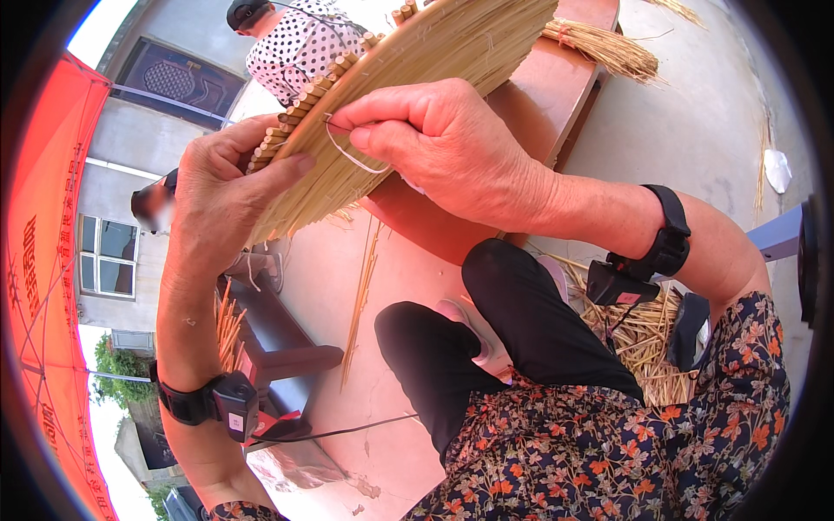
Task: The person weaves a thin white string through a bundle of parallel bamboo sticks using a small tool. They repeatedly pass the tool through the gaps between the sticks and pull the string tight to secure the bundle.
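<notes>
A round woven straw mat is held up in front of me, tilted, its rim edged with short stalk ends. My left hand grips the mat's lower left rim, thumb on its face. My right hand rests on the mat's face, its fingertips pinching a thin white thread that loops out from the weave near the rim. Both wrists wear black bands with small black devices.
A brown wooden bench stands behind the mat with a straw bundle on it. Loose straw lies by my right knee. A person in a dotted top sits beyond; another person is at left. Orange canopy at far left.
</notes>
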The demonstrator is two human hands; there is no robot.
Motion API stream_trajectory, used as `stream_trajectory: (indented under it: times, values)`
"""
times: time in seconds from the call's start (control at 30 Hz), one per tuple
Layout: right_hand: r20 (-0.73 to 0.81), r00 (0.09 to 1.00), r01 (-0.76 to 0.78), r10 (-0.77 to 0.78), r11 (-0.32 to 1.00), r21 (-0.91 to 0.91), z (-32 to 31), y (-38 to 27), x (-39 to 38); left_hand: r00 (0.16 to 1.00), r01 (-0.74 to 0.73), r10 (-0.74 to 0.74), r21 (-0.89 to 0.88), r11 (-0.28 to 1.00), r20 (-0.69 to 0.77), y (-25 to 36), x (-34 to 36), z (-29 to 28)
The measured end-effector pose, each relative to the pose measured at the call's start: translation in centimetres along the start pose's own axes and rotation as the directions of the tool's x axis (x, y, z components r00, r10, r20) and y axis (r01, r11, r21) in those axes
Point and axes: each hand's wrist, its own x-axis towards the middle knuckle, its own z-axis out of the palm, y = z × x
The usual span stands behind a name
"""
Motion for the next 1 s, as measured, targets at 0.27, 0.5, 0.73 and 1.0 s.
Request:
stream_trajectory:
  times: [0.27,0.5,0.73,1.0]
  values:
    - [0.014,1.0,-0.01,0.01,1.0,-0.003,-0.1,-0.2,0.2,1.0,0.023,-0.023,-0.028,0.999,0.012,0.2,0.0,0.0]
    - [0.02,1.0,-0.02,0.02,1.0,-0.002,-0.3,-0.4,0.1,1.0,0.011,-0.011,-0.003,1.0,0.009,0.2,0.0,0.0]
    - [-0.002,0.999,-0.052,0.052,0.999,0.005,0.0,-0.9,0.0,1.0,-0.016,0.017,0.042,0.999,-0.004,0.3,-0.2,-0.1]
    - [0.026,0.971,-0.238,0.239,0.942,0.237,0.3,-1.2,-3.6,0.993,-0.017,0.034,0.147,0.989,-0.111,0.4,-3.9,3.9]
